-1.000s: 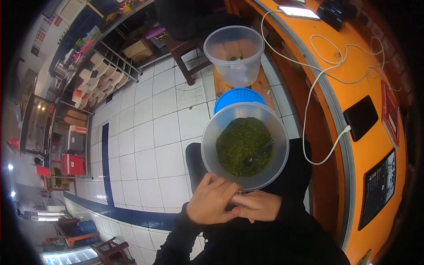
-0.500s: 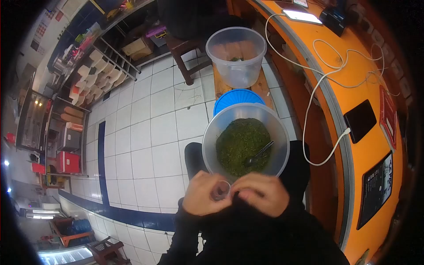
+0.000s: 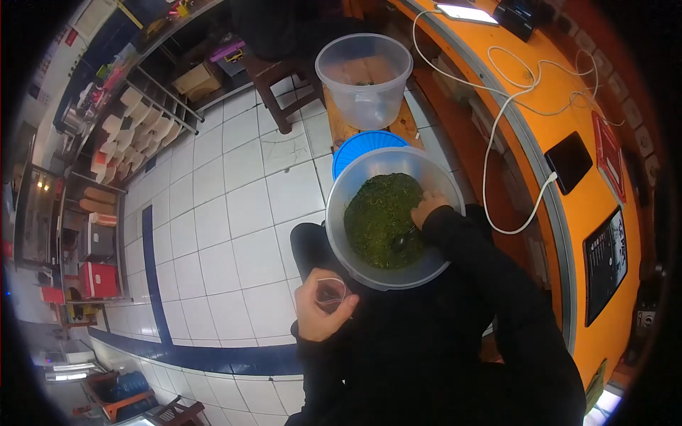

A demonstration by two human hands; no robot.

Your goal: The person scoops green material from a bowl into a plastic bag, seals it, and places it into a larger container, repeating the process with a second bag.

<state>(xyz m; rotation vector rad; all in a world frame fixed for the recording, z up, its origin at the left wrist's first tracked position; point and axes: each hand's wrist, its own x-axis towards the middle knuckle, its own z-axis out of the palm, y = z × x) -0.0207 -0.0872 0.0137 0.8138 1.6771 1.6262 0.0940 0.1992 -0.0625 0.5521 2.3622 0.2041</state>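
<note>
A large clear plastic tub [image 3: 341, 192] full of dark green chopped leaves [image 3: 376, 213] rests on my lap. My right hand [image 3: 428, 207] reaches into the tub and is closed on the handle of a black spoon [image 3: 401, 240] that lies in the leaves. My left hand [image 3: 321, 307] sits just below the tub's near rim and grips a small clear round container [image 3: 331, 292], its open mouth turned up. Both arms wear black sleeves.
A blue lid [image 3: 362, 144] and a second, nearly empty clear tub [image 3: 364, 78] stand on a wooden stool ahead. An orange counter [image 3: 568, 92] curves along the right with white cables, a phone and a dark tablet. White tiled floor lies to the left.
My hands, joined together at the small container below the tub, have parted. The right hand moved up into the tub to the spoon; the left keeps the container.
</note>
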